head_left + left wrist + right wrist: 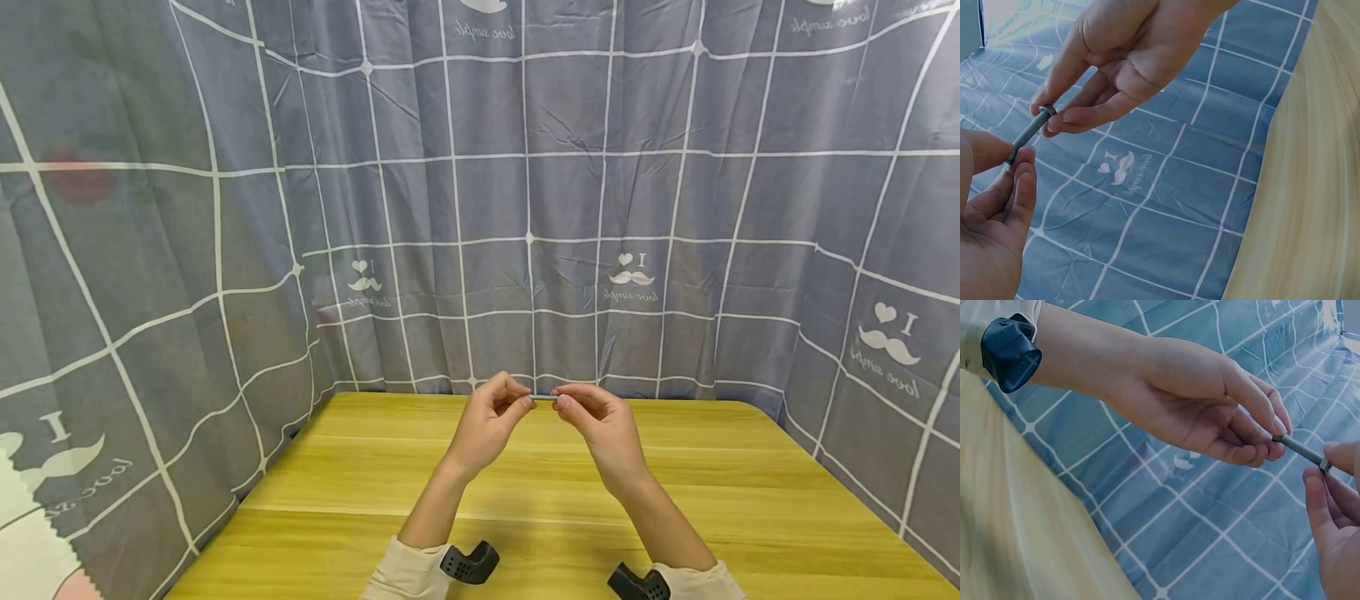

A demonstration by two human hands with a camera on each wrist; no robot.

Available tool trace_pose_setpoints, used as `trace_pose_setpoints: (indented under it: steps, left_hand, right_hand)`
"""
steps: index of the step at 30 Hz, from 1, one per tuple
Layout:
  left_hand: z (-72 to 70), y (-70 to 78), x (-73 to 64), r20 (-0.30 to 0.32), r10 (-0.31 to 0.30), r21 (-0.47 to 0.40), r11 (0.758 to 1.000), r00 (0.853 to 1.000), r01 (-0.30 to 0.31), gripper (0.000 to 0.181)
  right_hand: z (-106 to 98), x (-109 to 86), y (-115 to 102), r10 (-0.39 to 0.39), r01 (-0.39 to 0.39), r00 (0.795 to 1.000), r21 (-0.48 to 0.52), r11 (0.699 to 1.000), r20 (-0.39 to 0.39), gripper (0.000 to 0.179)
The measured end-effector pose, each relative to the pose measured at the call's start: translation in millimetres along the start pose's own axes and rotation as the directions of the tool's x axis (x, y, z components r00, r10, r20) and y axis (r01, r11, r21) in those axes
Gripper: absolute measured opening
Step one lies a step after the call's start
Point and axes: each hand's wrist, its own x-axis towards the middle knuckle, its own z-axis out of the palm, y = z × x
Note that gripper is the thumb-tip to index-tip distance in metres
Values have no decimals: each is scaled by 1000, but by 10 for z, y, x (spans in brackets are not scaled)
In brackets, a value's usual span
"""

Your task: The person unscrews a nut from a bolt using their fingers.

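A small grey metal bolt (pixel 544 397) is held level between both hands above the far part of the table. My left hand (pixel 482 423) pinches the end of its threaded shank between thumb and fingertips. At the other end, the thumb and fingers of my right hand (pixel 611 433) pinch it by the wider head. The left wrist view shows the threads of the bolt (pixel 1027 134) bare between the two hands. Fingertips partly cover both ends. In the right wrist view the head end of the bolt (pixel 1300 449) sits at the right fingertips.
Beneath the hands lies a yellow wood-grain table (pixel 360 483). Grey curtains (pixel 495 200) with white grid lines hang behind it and along both sides. Black wrist mounts (pixel 470 563) sit at the light sleeves. A pale patterned cloth (pixel 33 533) shows at the lower left.
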Motion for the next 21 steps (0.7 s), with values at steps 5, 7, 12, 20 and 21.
trace_pose_setpoints:
  steps: [5,7,12,20,21]
  left_hand:
    - [4,-3,0,5,5,2,1000,1000,-5,6]
    - [3,-3,0,5,11,3,1000,1000,-11,6]
    - [-6,-1,2,-3,20,5,1000,1000,-20,5]
    - [-3,-17,6,-5,14,18,1000,1000,-14,5]
    - [-3,-16,5,-2,14,19,1000,1000,-14,5]
  right_hand:
    - [4,4,-15,15,-15,1000,-9,1000,-21,28]
    - [8,8,-24,43,-43,999,-11,999,-33,30]
    - [16,14,-33,91,-91,995,-8,996,-35,29]
    - [12,9,-16,78,-77,997,41,996,-27,27]
    - [12,10,-12,78,-77,996,44,996,-31,26]
